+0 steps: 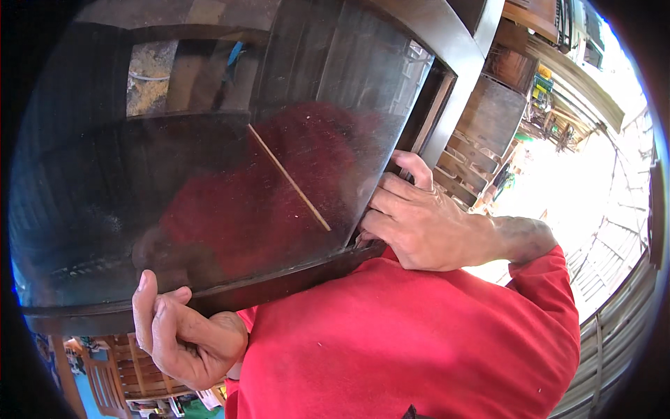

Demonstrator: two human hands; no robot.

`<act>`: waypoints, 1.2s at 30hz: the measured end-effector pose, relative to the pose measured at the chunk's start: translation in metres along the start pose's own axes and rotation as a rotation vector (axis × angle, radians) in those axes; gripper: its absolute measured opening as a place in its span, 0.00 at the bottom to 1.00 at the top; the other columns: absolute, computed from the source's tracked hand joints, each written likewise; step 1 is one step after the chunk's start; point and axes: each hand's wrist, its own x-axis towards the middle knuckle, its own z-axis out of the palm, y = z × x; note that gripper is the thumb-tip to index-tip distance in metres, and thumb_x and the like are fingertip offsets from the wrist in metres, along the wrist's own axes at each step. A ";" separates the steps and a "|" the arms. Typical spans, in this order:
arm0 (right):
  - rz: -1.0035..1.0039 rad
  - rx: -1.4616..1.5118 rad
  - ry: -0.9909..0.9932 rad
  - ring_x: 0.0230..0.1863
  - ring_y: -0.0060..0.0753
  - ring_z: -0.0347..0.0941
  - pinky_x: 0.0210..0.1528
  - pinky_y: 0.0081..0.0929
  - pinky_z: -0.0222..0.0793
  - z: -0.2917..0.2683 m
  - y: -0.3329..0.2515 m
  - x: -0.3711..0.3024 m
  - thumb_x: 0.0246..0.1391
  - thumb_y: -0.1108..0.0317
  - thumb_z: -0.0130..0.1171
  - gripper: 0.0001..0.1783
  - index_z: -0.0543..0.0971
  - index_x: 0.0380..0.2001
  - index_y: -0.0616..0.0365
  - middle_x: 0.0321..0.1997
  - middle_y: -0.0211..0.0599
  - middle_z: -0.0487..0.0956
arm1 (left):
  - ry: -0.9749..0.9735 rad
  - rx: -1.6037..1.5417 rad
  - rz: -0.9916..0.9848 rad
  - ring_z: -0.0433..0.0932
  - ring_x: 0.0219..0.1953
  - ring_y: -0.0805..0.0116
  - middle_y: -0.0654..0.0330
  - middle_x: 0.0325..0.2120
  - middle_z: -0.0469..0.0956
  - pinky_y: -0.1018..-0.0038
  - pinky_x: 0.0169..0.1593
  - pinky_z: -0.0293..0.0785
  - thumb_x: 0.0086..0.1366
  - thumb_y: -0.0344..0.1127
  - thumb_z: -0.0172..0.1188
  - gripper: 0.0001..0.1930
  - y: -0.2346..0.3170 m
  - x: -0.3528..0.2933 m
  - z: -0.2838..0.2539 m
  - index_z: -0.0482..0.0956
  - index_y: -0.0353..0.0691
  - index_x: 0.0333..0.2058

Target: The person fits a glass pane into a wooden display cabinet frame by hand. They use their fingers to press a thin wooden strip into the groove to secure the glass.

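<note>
A large glass pane [209, 160] fills the left and middle, set in a dark wooden frame [279, 276]. A thin pale wooden strip [289, 178] shows slantwise across the glass, which mirrors a red shape. My right hand [419, 216] has its fingers bent round the pane's right edge, at the gap beside the frame; some fingertips are hidden there. By the frame's lower edge is my left hand [188, 335], one finger raised and the others loosely bent apart, with nothing visible in it. Whether it touches the wood is hard to tell.
My red shirt [405, 335] is close against the frame's lower edge. Wooden furniture pieces [488, 115] stand at the upper right, beside a bright ground area. Slatted wooden chairs [129, 370] are at the lower left. A slatted fence [621, 328] runs along the right.
</note>
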 end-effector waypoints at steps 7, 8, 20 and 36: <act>-0.063 -0.062 -0.090 0.45 0.35 0.74 0.74 0.57 0.44 -0.007 -0.001 0.001 0.50 0.70 0.60 0.05 0.81 0.32 0.55 0.35 0.33 0.75 | -0.019 -0.022 0.035 0.75 0.21 0.74 0.33 0.42 0.82 0.84 0.24 0.70 0.73 0.19 0.47 0.08 -0.002 0.000 -0.001 0.76 0.27 0.41; -0.066 -0.063 -0.093 0.45 0.35 0.74 0.74 0.57 0.44 -0.009 -0.001 0.002 0.50 0.70 0.60 0.05 0.81 0.32 0.55 0.35 0.33 0.75 | -0.017 -0.020 0.032 0.75 0.21 0.74 0.33 0.42 0.82 0.84 0.24 0.70 0.73 0.19 0.47 0.08 -0.002 -0.001 -0.002 0.76 0.27 0.41; -0.035 0.009 -0.030 0.45 0.35 0.73 0.73 0.53 0.47 -0.004 -0.001 0.003 0.51 0.68 0.64 0.05 0.80 0.32 0.54 0.34 0.32 0.78 | -0.033 0.008 0.010 0.74 0.21 0.73 0.33 0.42 0.82 0.83 0.24 0.69 0.73 0.18 0.46 0.09 -0.002 0.001 -0.003 0.77 0.27 0.41; -0.096 -0.022 -0.119 0.44 0.34 0.74 0.68 0.46 0.54 -0.009 -0.002 0.008 0.44 0.68 0.63 0.09 0.80 0.33 0.54 0.32 0.31 0.75 | -0.002 -0.038 0.027 0.75 0.21 0.72 0.32 0.41 0.82 0.84 0.23 0.71 0.71 0.16 0.46 0.09 -0.003 -0.002 -0.003 0.76 0.25 0.42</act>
